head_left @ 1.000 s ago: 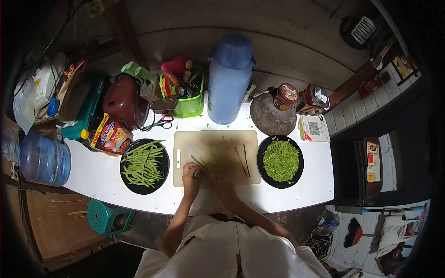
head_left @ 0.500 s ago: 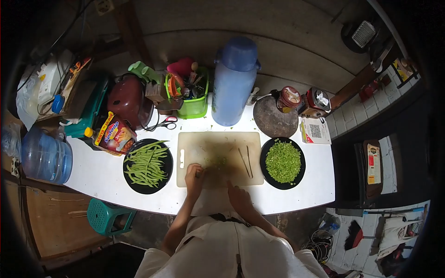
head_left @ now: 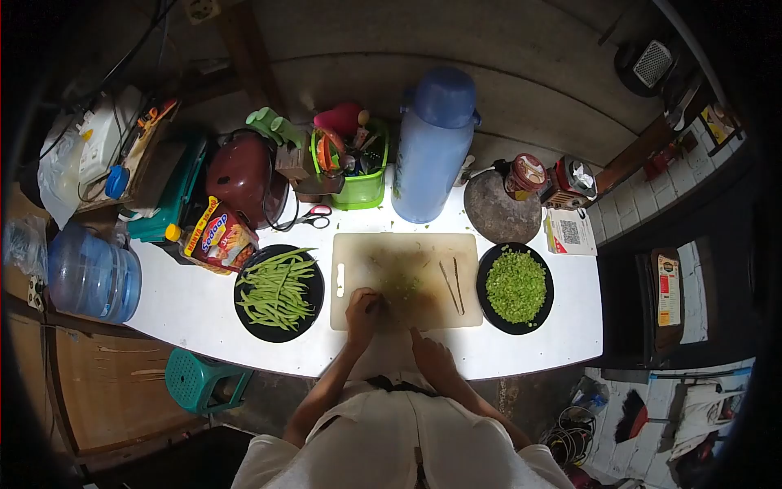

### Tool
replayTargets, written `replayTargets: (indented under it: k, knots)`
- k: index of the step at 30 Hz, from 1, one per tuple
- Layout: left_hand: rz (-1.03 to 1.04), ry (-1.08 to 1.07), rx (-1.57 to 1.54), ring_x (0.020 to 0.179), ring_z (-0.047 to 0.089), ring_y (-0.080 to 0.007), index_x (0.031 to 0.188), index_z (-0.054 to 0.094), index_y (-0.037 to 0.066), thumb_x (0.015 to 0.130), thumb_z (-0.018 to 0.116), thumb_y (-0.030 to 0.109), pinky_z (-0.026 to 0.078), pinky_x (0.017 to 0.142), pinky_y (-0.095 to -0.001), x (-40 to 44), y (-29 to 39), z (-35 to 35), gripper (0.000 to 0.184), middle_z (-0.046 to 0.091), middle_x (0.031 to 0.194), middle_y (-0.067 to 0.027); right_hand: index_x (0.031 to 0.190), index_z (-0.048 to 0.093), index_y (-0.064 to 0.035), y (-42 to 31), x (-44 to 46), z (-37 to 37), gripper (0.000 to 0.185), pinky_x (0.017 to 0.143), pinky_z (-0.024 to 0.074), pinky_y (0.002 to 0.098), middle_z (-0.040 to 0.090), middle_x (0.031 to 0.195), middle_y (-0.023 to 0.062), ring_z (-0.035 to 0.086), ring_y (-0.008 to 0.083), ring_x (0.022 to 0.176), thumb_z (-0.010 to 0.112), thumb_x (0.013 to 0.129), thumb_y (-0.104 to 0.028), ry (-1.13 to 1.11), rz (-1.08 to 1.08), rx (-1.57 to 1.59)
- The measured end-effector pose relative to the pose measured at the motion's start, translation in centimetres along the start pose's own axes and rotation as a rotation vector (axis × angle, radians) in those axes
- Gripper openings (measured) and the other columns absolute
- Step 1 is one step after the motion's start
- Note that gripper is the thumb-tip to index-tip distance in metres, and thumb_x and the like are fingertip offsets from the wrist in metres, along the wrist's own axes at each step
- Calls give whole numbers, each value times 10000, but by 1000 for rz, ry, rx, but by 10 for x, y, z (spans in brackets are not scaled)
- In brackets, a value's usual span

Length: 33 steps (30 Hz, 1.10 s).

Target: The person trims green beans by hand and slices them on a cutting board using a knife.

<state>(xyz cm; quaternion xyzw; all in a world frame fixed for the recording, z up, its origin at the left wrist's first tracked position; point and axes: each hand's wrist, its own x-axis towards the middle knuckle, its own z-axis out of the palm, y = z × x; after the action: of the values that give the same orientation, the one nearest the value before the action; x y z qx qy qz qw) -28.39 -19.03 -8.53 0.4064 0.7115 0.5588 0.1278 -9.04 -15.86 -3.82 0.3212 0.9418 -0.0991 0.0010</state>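
On the near left part of the white cutting board (head_left: 355, 253), my left hand (head_left: 362, 314) is closed, its fingers curled round something too small and dark to name. Just off the board's near edge, my right hand (head_left: 432, 359) is closed with the index finger pointing forward along what looks like a knife; the blade barely shows in the shadow. Small green bits (head_left: 414, 283) lie on the board's middle, and two thin dark strips (head_left: 451, 287) rest to their right. Whole green beans (head_left: 279, 292) fill a black plate at left. Chopped green beans (head_left: 516, 287) heap on another black plate at right.
Behind the board stand a tall blue thermos (head_left: 434, 155) and a green utensil basket (head_left: 359, 192). Red-handled scissors (head_left: 316, 217) lie near a noodle packet (head_left: 220, 238). A stone mortar (head_left: 497, 213) is at back right, a water jug (head_left: 96, 277) at far left, and a green stool (head_left: 191, 379) below.
The whole view has shifted, so the table's things appear farther right. My right hand has turned slightly, and both hands stay close to the board's near edge.
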Motion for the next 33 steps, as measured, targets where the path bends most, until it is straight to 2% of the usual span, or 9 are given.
replayTargets:
  k: [6,13,18,22,24,27,30,33]
  knots:
    - [45,-59,58,909,605,-237,861,626,-19,725,632,-63,481,778,-294,3,-17,-2,144,599,968,-100,1294,436,-60,0,11,3,432,463,509,381,589,626,88,617,250,543,513,881,-164,-74,17,69]
    - [75,-56,104,898,607,-254,854,623,-10,716,634,-62,483,791,-306,3,-15,-4,148,603,967,-110,1267,445,-62,-7,42,28,387,473,513,401,615,670,124,636,281,577,478,887,-129,59,22,15]
    - [-23,-36,-28,875,604,-277,849,614,-3,707,644,-45,490,732,-317,4,-4,-4,151,595,945,-113,1265,458,-88,-11,48,22,375,495,531,388,632,667,104,651,271,579,489,901,-173,-16,87,17]
    - [-121,-25,-148,879,602,-269,852,629,7,710,683,-19,488,744,-323,2,4,-1,154,592,936,-107,1294,400,-39,3,30,2,415,495,511,453,617,696,149,630,339,589,465,893,-124,-44,137,44]
    - [-49,-11,-29,896,593,-265,858,631,5,715,686,-11,481,765,-328,1,-1,7,154,587,933,-102,1314,380,-22,10,21,-6,438,506,511,463,613,693,156,623,357,589,463,898,-130,-50,143,56]
    - [-57,-11,34,919,579,-262,878,629,-1,719,684,-10,470,793,-334,0,1,18,168,580,932,-98,1298,398,-9,22,13,10,424,491,505,457,607,670,144,612,341,557,467,902,-144,20,133,104]
    - [-28,-4,52,931,569,-261,905,630,0,720,679,-11,463,803,-332,1,7,19,192,577,938,-98,1246,430,-8,27,7,12,373,481,494,461,601,648,141,613,339,560,470,903,-152,-6,87,236]
    - [24,11,64,924,570,-258,923,632,3,721,666,-29,462,793,-322,-1,9,18,208,577,945,-101,1285,421,-37,27,1,7,420,493,515,413,594,662,113,636,284,604,488,900,-187,-102,37,164]
